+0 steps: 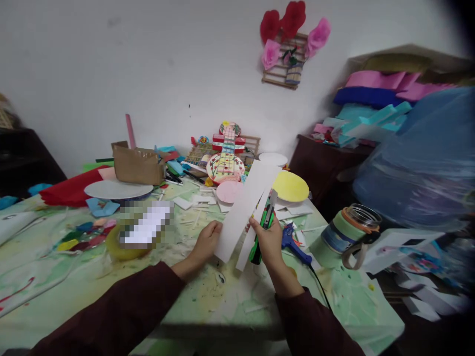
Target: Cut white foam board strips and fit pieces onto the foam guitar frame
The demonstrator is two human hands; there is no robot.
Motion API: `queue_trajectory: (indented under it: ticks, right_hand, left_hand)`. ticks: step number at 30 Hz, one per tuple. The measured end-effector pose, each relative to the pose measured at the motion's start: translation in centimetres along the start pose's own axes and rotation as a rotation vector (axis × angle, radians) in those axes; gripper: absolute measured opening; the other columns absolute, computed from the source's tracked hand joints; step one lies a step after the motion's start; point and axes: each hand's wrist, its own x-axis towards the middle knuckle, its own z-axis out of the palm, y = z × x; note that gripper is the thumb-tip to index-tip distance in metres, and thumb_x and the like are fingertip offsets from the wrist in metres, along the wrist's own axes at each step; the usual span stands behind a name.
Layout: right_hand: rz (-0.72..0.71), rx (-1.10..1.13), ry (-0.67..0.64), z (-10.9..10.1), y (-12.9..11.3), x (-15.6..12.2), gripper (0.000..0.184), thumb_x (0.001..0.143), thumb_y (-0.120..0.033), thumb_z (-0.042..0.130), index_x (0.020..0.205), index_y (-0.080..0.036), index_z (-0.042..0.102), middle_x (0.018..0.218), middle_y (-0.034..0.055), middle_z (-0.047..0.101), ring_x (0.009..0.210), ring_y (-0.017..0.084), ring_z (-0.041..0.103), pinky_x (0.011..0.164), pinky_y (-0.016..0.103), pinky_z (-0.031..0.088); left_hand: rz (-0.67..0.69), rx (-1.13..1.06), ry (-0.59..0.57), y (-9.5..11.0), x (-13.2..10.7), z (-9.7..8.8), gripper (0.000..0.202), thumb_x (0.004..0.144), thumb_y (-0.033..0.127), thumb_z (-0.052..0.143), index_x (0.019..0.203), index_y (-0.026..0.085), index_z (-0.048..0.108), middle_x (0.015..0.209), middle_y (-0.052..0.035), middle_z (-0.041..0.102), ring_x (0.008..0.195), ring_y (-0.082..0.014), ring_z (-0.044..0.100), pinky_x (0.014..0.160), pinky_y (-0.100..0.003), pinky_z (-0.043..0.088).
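Observation:
My left hand [208, 241] is closed on the lower left edge of a white board [241, 210], which I hold tilted above the table. A narrow white strip [245, 252] runs along its right side, parted from it by a long gap; at the top the two meet or overlap, I cannot tell which. My right hand [270, 237] is closed around a green and black utility knife [266, 217], with its thumb by the narrow strip. Just right of that hand a blue glue gun [295, 244] lies on the table.
A lidless green thermos [343, 235] stands at the right, beside the glue gun's cord. A roll of tape [118, 242] lies left, partly under a blurred patch. Farther back are a cardboard box [138, 165], a decorated guitar-shaped craft [226, 165], a yellow disc [291, 186] and white scraps.

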Motion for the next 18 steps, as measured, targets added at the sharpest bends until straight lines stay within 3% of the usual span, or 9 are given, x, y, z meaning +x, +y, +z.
queue_trajectory:
  ticks: [3, 6, 8, 13, 18]
  right_hand:
    - [0.032, -0.003, -0.034, -0.8, 0.6, 0.3, 0.04, 0.069, -0.04, 0.07, 0.098, -0.016, 0.058, 0.087, 0.0054, 0.069, 0.076, 0.019, 0.062, 0.074, 0.034, 0.051]
    - [0.026, -0.006, -0.106, -1.0, 0.7, 0.2, 0.041, 0.068, -0.039, 0.072, 0.099, -0.016, 0.058, 0.093, 0.0064, 0.069, 0.083, 0.021, 0.063, 0.08, 0.035, 0.05]
    - [0.033, -0.009, -0.176, -0.6, 0.7, -0.3, 0.041, 0.067, -0.038, 0.073, 0.099, -0.016, 0.058, 0.097, 0.007, 0.069, 0.087, 0.021, 0.062, 0.083, 0.036, 0.049]
    - [0.084, 0.073, -0.298, 0.6, 0.6, -1.9, 0.044, 0.067, -0.037, 0.073, 0.103, -0.017, 0.056, 0.101, 0.007, 0.068, 0.09, 0.021, 0.062, 0.083, 0.035, 0.049]
    - [0.194, 0.045, -0.43, -0.5, -0.1, -1.4, 0.034, 0.07, -0.038, 0.069, 0.091, -0.02, 0.051, 0.071, -0.0003, 0.065, 0.061, 0.018, 0.061, 0.061, 0.031, 0.05]
  left_hand:
    - [-0.102, -0.086, -0.04, -0.8, 0.6, -0.2, 0.036, 0.076, 0.054, 0.056, 0.065, 0.021, 0.047, 0.061, 0.0034, 0.044, 0.059, -0.0144, 0.044, 0.056, -0.026, 0.038]
    - [-0.24, -0.269, -0.227, -1.0, 1.0, -0.4, 0.038, 0.071, 0.055, 0.064, 0.072, 0.019, 0.052, 0.065, 0.0027, 0.052, 0.059, -0.0134, 0.05, 0.056, -0.025, 0.041]
    - [-0.29, -0.414, -0.29, -0.5, 1.3, -0.4, 0.04, 0.072, 0.056, 0.065, 0.081, 0.018, 0.058, 0.076, -0.0006, 0.061, 0.068, -0.0147, 0.058, 0.062, -0.026, 0.046]
    - [-0.224, -0.663, -0.29, 1.5, 3.2, -0.6, 0.045, 0.068, 0.048, 0.074, 0.099, 0.018, 0.062, 0.094, -0.0062, 0.069, 0.077, -0.0184, 0.064, 0.071, -0.03, 0.05]
    - [-0.191, -0.631, -0.272, 2.6, 4.1, -1.7, 0.04, 0.061, 0.038, 0.081, 0.089, 0.013, 0.067, 0.084, -0.0066, 0.071, 0.069, -0.017, 0.064, 0.067, -0.028, 0.05]
